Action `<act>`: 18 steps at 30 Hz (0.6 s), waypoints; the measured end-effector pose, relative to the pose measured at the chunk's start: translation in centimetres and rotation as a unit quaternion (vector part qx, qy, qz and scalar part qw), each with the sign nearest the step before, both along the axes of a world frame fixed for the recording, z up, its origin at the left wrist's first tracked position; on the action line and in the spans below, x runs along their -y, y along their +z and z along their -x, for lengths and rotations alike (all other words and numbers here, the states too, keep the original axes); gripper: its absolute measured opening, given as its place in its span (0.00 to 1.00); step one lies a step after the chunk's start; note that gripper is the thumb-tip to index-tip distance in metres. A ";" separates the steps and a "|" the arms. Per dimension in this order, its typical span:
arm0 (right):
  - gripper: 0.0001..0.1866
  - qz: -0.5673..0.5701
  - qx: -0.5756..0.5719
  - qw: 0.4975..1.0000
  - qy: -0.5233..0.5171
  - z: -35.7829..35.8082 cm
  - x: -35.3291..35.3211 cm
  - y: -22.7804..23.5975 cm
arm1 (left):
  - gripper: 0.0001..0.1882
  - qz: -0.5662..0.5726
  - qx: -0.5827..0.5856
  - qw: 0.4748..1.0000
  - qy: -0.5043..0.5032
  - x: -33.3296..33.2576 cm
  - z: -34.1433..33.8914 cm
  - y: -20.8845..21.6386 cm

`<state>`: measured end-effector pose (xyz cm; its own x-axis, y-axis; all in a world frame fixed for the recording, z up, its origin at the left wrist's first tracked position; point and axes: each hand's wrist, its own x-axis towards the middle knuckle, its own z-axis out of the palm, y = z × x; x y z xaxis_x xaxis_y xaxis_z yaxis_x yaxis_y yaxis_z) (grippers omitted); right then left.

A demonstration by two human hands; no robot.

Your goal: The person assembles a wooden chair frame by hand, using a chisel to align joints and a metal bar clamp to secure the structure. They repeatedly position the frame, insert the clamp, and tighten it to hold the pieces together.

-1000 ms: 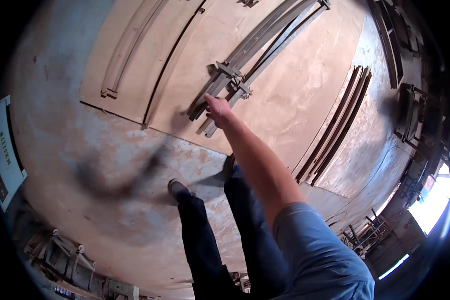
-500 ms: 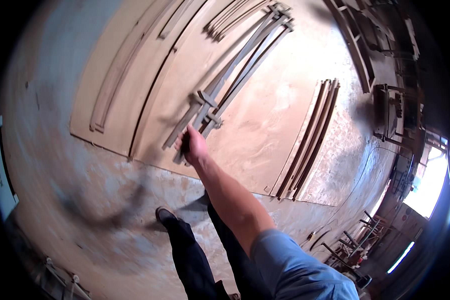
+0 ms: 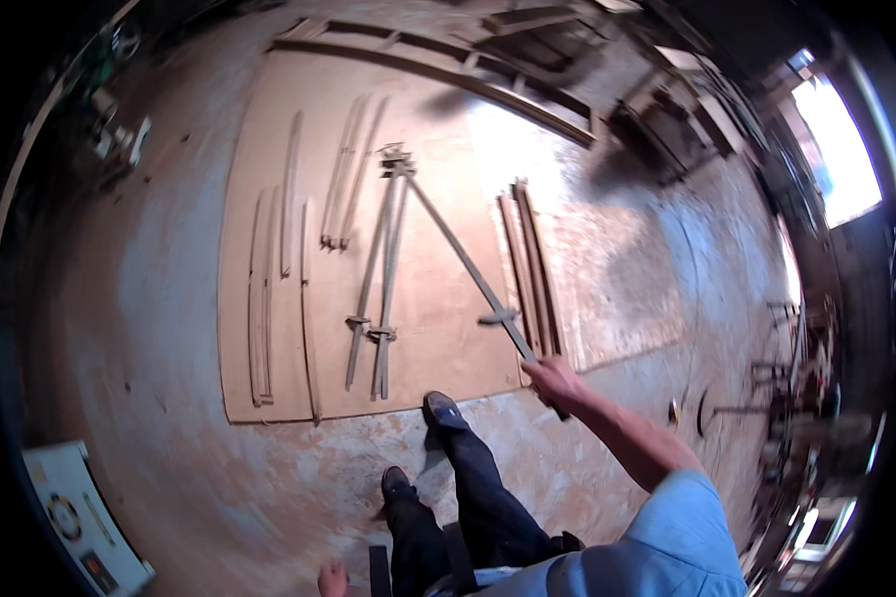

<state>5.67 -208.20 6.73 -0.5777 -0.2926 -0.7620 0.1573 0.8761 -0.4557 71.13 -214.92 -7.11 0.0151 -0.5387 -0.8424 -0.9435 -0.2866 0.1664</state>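
Note:
My right hand (image 3: 555,381) is wrapped round the near end of a long metal bar clamp (image 3: 466,267). The clamp's sliding jaw sits just beyond my hand, and its far end meets the heads of the other clamps. Two more bar clamps (image 3: 370,269) lie close together on a large plywood sheet (image 3: 438,308), left of the held one. At the bottom edge my left hand (image 3: 334,579) hangs low, apart from the clamps; blur hides how its fingers are set.
Dark wooden strips (image 3: 534,269) lie right of the clamps, and several pale strips (image 3: 291,194) lie to the left. A wooden ladder-like frame (image 3: 438,68) stretches across the far side. A white machine panel (image 3: 85,517) stands at lower left. Clutter lines the right wall.
My right hand has swung to the right with one bar clamp, apart from the other two, which now lie on the plywood. My view has turned, and my left hand has come into it.

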 end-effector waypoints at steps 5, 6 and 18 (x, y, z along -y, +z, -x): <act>0.18 -0.038 -0.245 0.961 0.118 -14.9 -24.8 14.9 | 0.38 0.141 -0.191 0.908 -0.345 10.9 25.6 11.1; 0.19 -0.062 -0.251 0.960 0.112 -17.5 -28.6 18.2 | 0.41 0.233 -0.229 0.850 -0.414 9.9 29.6 12.7; 0.12 -0.157 -0.320 0.932 0.070 -50.3 -56.9 28.3 | 0.20 -0.001 -0.279 0.368 -0.887 -15.3 27.1 19.5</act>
<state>55.94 -151.29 35.08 -0.9165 -0.2191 -0.3346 -0.1839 0.9738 -0.1339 43.98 -199.61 12.39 -0.5343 0.7163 -0.4488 0.5344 0.6976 0.4772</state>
